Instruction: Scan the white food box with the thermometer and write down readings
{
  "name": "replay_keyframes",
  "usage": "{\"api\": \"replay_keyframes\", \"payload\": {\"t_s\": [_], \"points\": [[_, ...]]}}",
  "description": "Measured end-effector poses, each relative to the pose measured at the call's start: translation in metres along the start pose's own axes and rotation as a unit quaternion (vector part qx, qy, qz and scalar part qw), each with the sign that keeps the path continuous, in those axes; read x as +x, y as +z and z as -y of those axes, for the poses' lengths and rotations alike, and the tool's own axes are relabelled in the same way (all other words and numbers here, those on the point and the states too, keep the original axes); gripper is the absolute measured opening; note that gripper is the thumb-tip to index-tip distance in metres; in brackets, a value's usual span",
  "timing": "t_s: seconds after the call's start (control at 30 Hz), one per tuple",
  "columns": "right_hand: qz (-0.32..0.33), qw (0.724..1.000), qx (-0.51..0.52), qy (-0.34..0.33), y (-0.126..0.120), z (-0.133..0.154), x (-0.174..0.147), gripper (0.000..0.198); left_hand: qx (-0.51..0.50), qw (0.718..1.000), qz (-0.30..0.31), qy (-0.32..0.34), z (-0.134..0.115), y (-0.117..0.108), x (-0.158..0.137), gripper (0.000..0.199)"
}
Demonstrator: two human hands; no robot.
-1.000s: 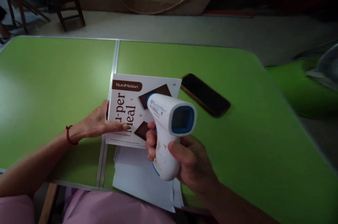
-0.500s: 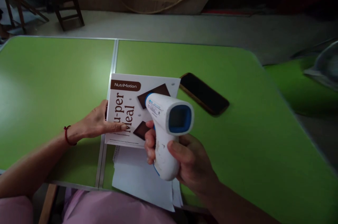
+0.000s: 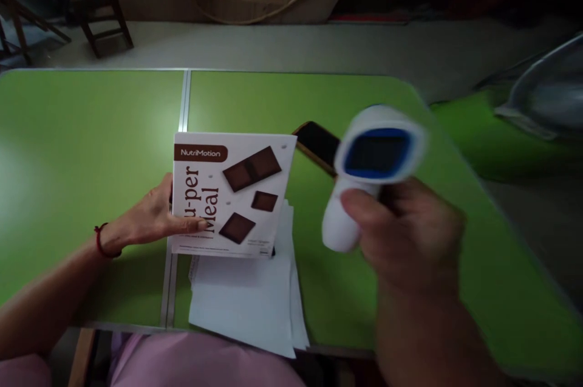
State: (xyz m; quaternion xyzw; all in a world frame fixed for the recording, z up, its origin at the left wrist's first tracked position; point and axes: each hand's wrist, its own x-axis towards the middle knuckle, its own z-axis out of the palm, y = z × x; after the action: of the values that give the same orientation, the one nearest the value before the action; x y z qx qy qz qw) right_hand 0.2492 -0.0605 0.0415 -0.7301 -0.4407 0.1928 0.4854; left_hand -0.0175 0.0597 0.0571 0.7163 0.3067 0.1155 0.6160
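Note:
My left hand (image 3: 159, 214) grips the left side of a white box (image 3: 241, 150) printed "NutriMotion" with brown bar pictures. The thumb lies across its front, while the other fingers are hidden behind it. To the right, my right hand (image 3: 405, 229) is wrapped round the handle of a white and blue infrared thermometer (image 3: 346, 220), its dark screen facing me. Hand and thermometer are a little blurred and stand apart from the box. White papers (image 3: 241, 302) lie below and partly behind the box. Behind the thermometer, a phone (image 3: 316, 144) with a dark screen is partly covered.
All this is over a green folding table (image 3: 91, 132) with a metal seam left of the papers. Beyond its far edge stands a dark wooden chair (image 3: 102, 16). A bright green object (image 3: 483, 132) is on the right past the table.
My right hand has carried the thermometer rightward and up, away from the box front, uncovering the bar pictures. My left hand still holds the box; the whole view has shifted slightly.

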Motion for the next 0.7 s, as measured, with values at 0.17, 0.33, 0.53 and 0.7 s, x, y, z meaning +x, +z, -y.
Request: {"api": "replay_keyframes", "payload": {"t_s": [0.17, 0.33, 0.53, 0.7], "points": [[0.063, 0.991, -0.119, 0.018, 0.015, -0.024, 0.026, 0.053, -0.016, 0.999, 0.018, 0.032, -0.005, 0.0, 0.001, 0.048], [0.072, 0.96, -0.269, -0.01, 0.043, -0.042, 0.029, 0.054, -0.036, 0.998, 0.019, 0.036, -0.008, 0.002, 0.003, 0.047], [0.097, 0.919, -0.381, -0.033, 0.05, -0.05, 0.025, 0.048, -0.014, 0.995, -0.058, 0.078, -0.008, -0.007, 0.007, 0.04], [-0.01, 0.918, -0.354, -0.177, 0.042, -0.058, 0.025, 0.043, 0.094, 0.943, -0.26, 0.186, 0.018, -0.041, 0.018, 0.051]]}}
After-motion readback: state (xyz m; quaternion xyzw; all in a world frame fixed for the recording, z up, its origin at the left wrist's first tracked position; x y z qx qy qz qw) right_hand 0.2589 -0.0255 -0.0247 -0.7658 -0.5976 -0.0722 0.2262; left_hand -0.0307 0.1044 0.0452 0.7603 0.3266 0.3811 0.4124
